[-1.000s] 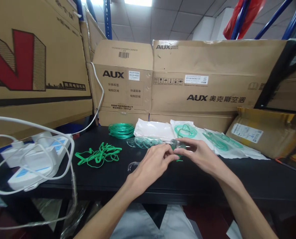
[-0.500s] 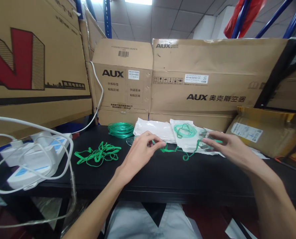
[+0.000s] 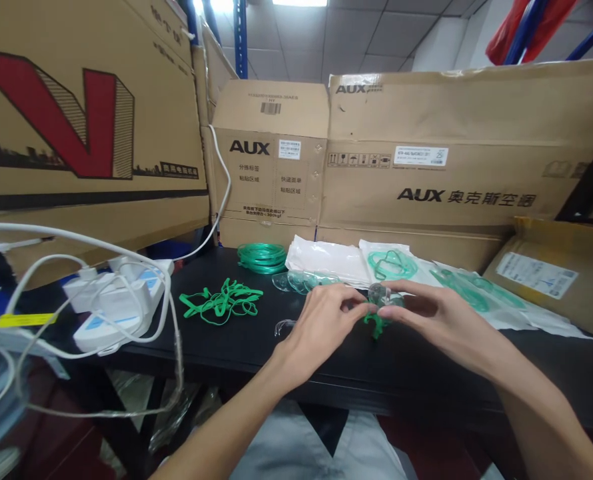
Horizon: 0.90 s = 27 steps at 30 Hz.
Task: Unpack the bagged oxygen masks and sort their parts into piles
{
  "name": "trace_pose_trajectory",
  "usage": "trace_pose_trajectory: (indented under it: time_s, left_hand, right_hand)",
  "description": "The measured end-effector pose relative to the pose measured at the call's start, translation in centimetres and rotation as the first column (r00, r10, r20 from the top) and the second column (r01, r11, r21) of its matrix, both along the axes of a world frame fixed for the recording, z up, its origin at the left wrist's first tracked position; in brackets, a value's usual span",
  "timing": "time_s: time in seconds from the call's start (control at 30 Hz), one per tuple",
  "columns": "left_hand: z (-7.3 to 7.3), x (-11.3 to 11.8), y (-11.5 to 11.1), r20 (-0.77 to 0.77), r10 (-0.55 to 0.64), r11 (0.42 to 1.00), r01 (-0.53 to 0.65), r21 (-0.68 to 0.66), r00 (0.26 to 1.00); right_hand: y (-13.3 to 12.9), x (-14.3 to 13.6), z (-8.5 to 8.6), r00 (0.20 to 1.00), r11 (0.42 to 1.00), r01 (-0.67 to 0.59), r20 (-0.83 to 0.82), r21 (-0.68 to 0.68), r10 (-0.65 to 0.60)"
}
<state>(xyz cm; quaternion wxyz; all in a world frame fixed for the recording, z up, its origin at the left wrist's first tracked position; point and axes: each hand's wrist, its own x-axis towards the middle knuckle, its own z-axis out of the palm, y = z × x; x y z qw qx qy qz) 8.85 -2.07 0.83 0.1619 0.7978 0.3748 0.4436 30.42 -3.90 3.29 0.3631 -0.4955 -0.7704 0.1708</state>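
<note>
At the middle of the table my left hand (image 3: pixel 321 327) has thumb and forefinger pinched on a green elastic strap (image 3: pixel 375 325), which dangles bunched below the fingers. My right hand (image 3: pixel 434 317) grips a small clear plastic face mask (image 3: pixel 378 293) between thumb and fingers, partly hidden by the hand. Both hands' fingertips nearly meet at the mask's edge. Behind my left hand lie more clear, greenish masks (image 3: pixel 296 281). A loose tangle of green straps (image 3: pixel 221 300) rests to the left.
Coiled green tubing (image 3: pixel 262 259) lies at the back, beside white packages (image 3: pixel 329 259) and bags with green tubing (image 3: pixel 392 264). A power strip (image 3: pixel 121 310) with looping white cables occupies the left. Cardboard boxes (image 3: pixel 271 153) wall the rear. Thin clear strips (image 3: pixel 284 327) lie near my left wrist.
My hands have come together; the strap, stretched between them before, now hangs bunched below. The view has turned left, and masks behind my left hand show more.
</note>
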Motion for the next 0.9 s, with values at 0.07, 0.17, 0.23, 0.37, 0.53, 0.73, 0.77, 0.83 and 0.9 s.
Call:
trace_pose_trajectory:
  time_s: [0.07, 0.17, 0.23, 0.37, 0.53, 0.73, 0.77, 0.83, 0.9]
  left_hand:
    - [0.1, 0.0, -0.2, -0.042, -0.001, 1.000, 0.002, 0.020, 0.999]
    - [0.1, 0.0, -0.4, -0.072, -0.003, 1.000, 0.005, 0.025, 0.997]
    - [0.1, 0.0, -0.4, -0.077, -0.011, 1.000, 0.013, 0.029, 0.997]
    - [0.1, -0.4, -0.3, -0.089, -0.050, 0.999, 0.051, 0.009, 0.995]
    - [0.4, -0.7, -0.3, 0.007, -0.126, 0.991, 0.126, -0.040, 0.992]
    - [0.5, -0.5, -0.5, 0.067, -0.141, 0.983, 0.148, -0.110, 0.988]
    - [0.6, -0.5, -0.6, 0.045, -0.132, 0.986, 0.136, -0.099, 0.990]
    - [0.6, -0.4, -0.6, -0.006, -0.106, 0.991, 0.105, -0.083, 0.994]
    - [0.7, -0.4, -0.7, -0.042, -0.086, 0.993, 0.083, -0.083, 0.995]
  right_hand:
    - [-0.3, -0.3, 0.3, 0.999, 0.999, -0.026, 0.026, 0.036, 0.025]
    - [-0.6, -0.6, 0.7, 0.998, 0.997, -0.052, 0.032, 0.059, 0.050]
    - [-0.7, -0.3, 0.9, 0.999, 0.998, -0.045, 0.028, 0.044, 0.044]
    - [-0.4, 1.8, 1.0, 0.996, 0.996, 0.086, 0.006, 0.022, -0.086]
    - [-0.4, 3.2, 1.2, 0.982, 0.985, 0.171, -0.086, -0.003, -0.171]
    - [-0.5, 0.5, 0.9, 1.000, 0.999, -0.021, -0.007, -0.036, 0.021]
    - [-0.4, 0.2, 0.8, 0.999, 0.999, -0.039, -0.008, -0.033, 0.038]
    - [-0.3, 0.0, 0.6, 0.998, 0.997, -0.064, -0.019, -0.039, 0.064]
    - [-0.2, 0.1, 0.4, 0.998, 0.998, -0.053, -0.031, -0.042, 0.052]
